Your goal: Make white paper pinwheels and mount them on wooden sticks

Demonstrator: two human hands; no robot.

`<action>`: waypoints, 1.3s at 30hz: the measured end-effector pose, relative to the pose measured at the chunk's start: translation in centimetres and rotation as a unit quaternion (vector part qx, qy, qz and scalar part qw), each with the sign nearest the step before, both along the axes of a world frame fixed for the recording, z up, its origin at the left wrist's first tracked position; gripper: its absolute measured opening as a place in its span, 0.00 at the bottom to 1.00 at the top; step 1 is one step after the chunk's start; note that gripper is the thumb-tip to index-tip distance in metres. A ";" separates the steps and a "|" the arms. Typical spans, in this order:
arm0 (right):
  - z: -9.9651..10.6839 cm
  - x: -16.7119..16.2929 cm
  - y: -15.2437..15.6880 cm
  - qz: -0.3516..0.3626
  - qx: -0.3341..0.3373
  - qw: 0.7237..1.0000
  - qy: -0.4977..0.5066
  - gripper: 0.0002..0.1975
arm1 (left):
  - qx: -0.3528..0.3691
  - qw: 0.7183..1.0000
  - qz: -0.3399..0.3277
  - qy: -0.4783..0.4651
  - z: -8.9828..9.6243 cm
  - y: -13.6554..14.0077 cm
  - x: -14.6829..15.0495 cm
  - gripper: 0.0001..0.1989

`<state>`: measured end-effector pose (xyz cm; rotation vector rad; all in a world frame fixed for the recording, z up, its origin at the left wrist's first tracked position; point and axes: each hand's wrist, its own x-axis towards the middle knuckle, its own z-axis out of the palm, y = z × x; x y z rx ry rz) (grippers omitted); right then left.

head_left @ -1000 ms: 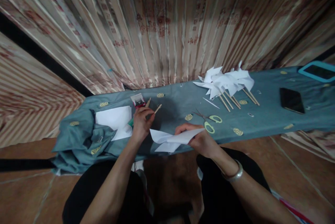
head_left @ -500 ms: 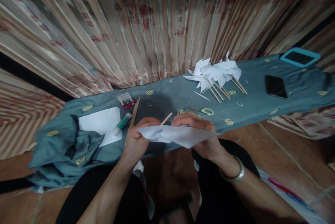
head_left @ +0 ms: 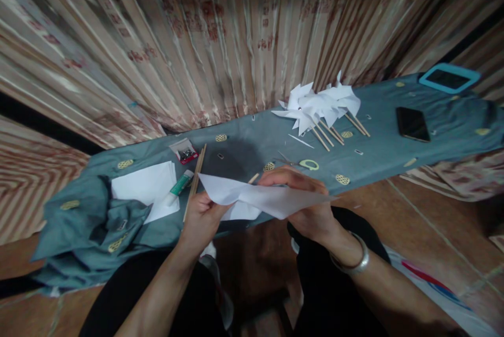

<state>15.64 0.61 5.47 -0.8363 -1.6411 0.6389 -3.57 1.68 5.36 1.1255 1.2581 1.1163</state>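
A white paper pinwheel (head_left: 271, 198) is held between my two hands above the front edge of the cloth-covered table. My left hand (head_left: 202, 219) is closed at its left side, thumb against the paper. My right hand (head_left: 309, 198) wraps round its right side, with the fingers along the top edge and the palm beneath. The tip of a wooden stick (head_left: 254, 178) shows behind the paper; the rest of the stick is hidden. Parts of the fingers of both hands are also hidden by the paper.
Finished-looking pinwheels (head_left: 323, 108) lie at the back. Scissors (head_left: 308, 164) lie beyond my right hand. To the left are loose sticks (head_left: 195, 185), a glue stick (head_left: 181, 186), paper sheets (head_left: 144, 185) and a red box of pins (head_left: 185, 152). A phone (head_left: 412, 124) and blue-framed tablet (head_left: 449, 79) are right.
The pinwheel's left blade has tilted upward, covering more of my left fingers and the stick. My left hand has shifted slightly left and down; the right keeps its hold. The view has shifted a little.
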 end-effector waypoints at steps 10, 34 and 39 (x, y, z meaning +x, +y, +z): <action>0.0 0.0 -0.1 0.020 -0.008 1.000 0.008 0.08 | 0.004 1.000 0.014 -0.009 0.4 -0.2 0.1 0.17; 0.1 0.0 -0.2 0.008 -0.028 1.000 0.004 0.10 | 0.023 0.999 -0.025 0.008 -0.4 -0.5 -0.3 0.13; 0.1 0.0 -0.2 0.012 -0.027 1.000 -0.002 0.10 | 0.017 1.000 -0.024 0.006 0.0 -0.5 -0.1 0.14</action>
